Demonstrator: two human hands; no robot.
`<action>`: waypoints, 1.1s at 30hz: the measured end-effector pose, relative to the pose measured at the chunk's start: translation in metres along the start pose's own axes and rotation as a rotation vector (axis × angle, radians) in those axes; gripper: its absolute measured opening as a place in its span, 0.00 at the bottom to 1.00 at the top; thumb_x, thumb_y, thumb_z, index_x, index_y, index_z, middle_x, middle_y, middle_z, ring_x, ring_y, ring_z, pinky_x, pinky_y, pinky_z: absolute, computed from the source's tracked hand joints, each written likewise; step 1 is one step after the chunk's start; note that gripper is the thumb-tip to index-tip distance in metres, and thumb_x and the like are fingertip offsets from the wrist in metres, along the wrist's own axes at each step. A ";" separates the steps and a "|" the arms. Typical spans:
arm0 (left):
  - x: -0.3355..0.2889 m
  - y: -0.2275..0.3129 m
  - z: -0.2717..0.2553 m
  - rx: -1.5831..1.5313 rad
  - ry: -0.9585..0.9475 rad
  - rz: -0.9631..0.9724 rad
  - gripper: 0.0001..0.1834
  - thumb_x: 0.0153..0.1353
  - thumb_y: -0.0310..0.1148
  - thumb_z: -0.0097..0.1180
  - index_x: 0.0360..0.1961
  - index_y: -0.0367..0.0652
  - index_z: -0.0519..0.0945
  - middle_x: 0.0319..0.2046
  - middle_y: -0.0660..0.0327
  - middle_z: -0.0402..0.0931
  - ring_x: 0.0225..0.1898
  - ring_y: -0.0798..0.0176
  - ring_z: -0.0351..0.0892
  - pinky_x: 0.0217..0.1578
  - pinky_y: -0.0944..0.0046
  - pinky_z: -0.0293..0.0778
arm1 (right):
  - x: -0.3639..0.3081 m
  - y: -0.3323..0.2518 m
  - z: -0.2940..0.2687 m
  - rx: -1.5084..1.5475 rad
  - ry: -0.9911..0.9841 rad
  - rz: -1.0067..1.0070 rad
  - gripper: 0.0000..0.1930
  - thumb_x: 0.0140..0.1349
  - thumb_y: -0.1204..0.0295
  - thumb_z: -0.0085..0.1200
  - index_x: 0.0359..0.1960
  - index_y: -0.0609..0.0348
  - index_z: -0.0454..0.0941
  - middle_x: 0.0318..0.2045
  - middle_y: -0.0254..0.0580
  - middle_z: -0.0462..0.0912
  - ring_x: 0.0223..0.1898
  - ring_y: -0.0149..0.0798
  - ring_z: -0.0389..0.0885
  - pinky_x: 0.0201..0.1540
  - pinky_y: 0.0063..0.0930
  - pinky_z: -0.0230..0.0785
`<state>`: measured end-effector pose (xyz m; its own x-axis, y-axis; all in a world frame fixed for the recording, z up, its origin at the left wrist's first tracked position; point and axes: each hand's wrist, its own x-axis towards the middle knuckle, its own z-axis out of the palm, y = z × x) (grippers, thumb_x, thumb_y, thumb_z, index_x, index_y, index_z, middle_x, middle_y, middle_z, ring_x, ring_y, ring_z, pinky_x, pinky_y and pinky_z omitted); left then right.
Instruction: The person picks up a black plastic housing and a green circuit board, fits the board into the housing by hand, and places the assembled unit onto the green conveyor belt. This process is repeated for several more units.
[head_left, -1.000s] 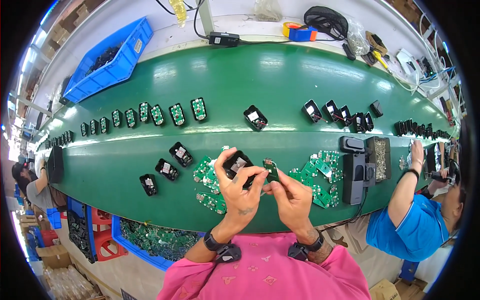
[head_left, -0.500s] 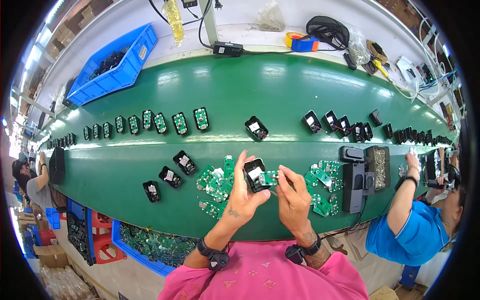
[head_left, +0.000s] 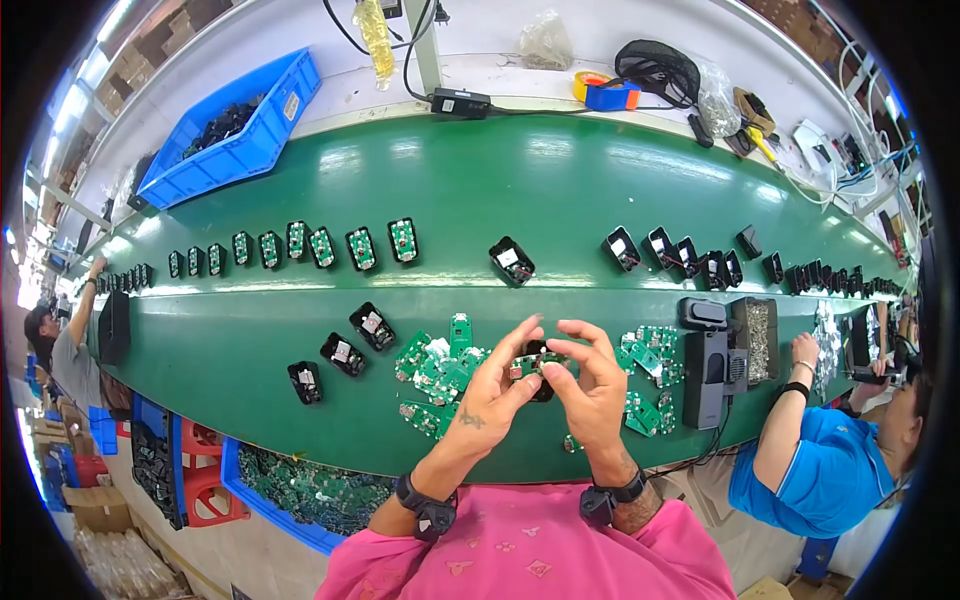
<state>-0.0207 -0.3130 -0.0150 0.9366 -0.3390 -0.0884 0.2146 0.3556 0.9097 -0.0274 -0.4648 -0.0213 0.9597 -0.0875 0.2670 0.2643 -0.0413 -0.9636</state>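
My left hand [head_left: 488,392] is curled around the side of a small black plastic housing [head_left: 541,391], mostly hidden by fingers. On the housing's opening lies a green circuit board [head_left: 526,366]. My right hand [head_left: 590,390] grips the board from the other side, with thumb and fingers bent over it. Whether the board is fully seated cannot be made out. Left of my hands is a pile of green circuit boards [head_left: 440,375]; another board pile [head_left: 652,357] lies to the right. Several open black housings [head_left: 371,326] with white parts inside stand at the left.
Across the green table [head_left: 420,160] runs a row of housings with boards [head_left: 360,249], and more housings [head_left: 620,248] at right. A black device [head_left: 706,365] stands beside a bin of small metal parts [head_left: 762,335]. Co-workers [head_left: 830,450] sit at both ends. A blue crate [head_left: 235,135] is far left.
The circuit board has come down onto the housing, and both hands have closed in around them. The co-worker on the right has drawn an arm back; the left one reaches farther forward.
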 end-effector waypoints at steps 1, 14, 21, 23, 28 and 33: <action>0.000 -0.003 -0.001 -0.001 0.000 0.001 0.34 0.65 0.22 0.51 0.72 0.40 0.59 0.65 0.56 0.64 0.55 0.67 0.73 0.56 0.64 0.73 | 0.000 0.000 0.001 -0.001 -0.001 -0.001 0.13 0.56 0.82 0.62 0.44 0.64 0.84 0.59 0.49 0.72 0.60 0.42 0.70 0.60 0.35 0.66; 0.000 -0.003 0.001 -0.020 0.029 -0.181 0.31 0.67 0.26 0.52 0.71 0.44 0.61 0.47 0.61 0.75 0.44 0.71 0.76 0.41 0.68 0.78 | -0.003 -0.002 0.000 -0.206 -0.028 -0.072 0.03 0.60 0.76 0.61 0.34 0.60 0.82 0.55 0.46 0.75 0.56 0.44 0.70 0.53 0.33 0.68; -0.005 0.001 0.015 0.461 0.219 0.313 0.30 0.66 0.21 0.52 0.69 0.39 0.63 0.47 0.50 0.77 0.43 0.61 0.80 0.43 0.63 0.77 | -0.009 -0.026 0.005 -0.635 0.115 -0.299 0.04 0.61 0.75 0.61 0.34 0.62 0.80 0.46 0.47 0.74 0.49 0.49 0.71 0.46 0.39 0.67; -0.008 0.012 0.021 0.509 0.229 0.256 0.30 0.65 0.20 0.52 0.69 0.39 0.63 0.51 0.47 0.76 0.46 0.57 0.80 0.46 0.61 0.76 | -0.009 -0.029 0.001 -0.606 0.075 -0.273 0.04 0.61 0.76 0.61 0.34 0.63 0.79 0.43 0.47 0.73 0.45 0.47 0.72 0.44 0.37 0.67; -0.007 0.014 0.018 0.692 0.193 0.363 0.31 0.64 0.18 0.52 0.69 0.39 0.63 0.51 0.48 0.76 0.47 0.57 0.80 0.47 0.62 0.77 | -0.003 -0.040 -0.004 -0.559 -0.049 -0.238 0.06 0.59 0.81 0.60 0.35 0.65 0.77 0.39 0.47 0.72 0.36 0.45 0.75 0.37 0.33 0.68; -0.008 0.021 0.017 0.806 0.151 0.413 0.32 0.62 0.17 0.53 0.69 0.39 0.64 0.50 0.50 0.77 0.46 0.62 0.81 0.45 0.64 0.78 | -0.001 -0.045 -0.009 -0.517 -0.114 -0.218 0.06 0.58 0.82 0.60 0.35 0.66 0.75 0.39 0.47 0.72 0.37 0.46 0.75 0.38 0.34 0.69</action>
<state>-0.0283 -0.3180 0.0118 0.9344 -0.1824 0.3061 -0.3501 -0.3109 0.8836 -0.0411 -0.4716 0.0222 0.8999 0.0841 0.4279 0.4040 -0.5300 -0.7456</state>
